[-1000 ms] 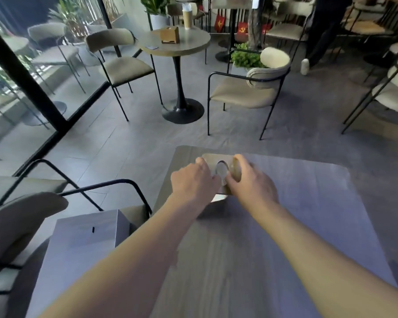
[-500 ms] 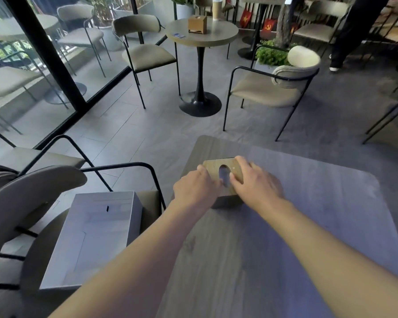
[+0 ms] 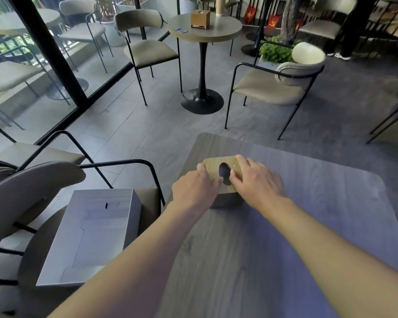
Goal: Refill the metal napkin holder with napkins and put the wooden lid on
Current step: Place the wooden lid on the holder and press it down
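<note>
The metal napkin holder (image 3: 226, 199) sits on the grey worktop (image 3: 262, 249), near its far left corner. The wooden lid (image 3: 213, 167) lies flat on top of it, face up. The lid has a dark oval hole (image 3: 224, 176) in the middle, and the long way of the hole runs from near to far, leaning a little to the right. The left hand (image 3: 194, 189) rests on the left side of the lid with its fingers close together and bent down over the edge. The right hand (image 3: 256, 182) rests on the right side, its fingers curled over the lid, and its thumb sits at the rim of the hole. To the left of the worktop, a white box (image 3: 90, 235) lies on a chair (image 3: 32, 187).
</note>
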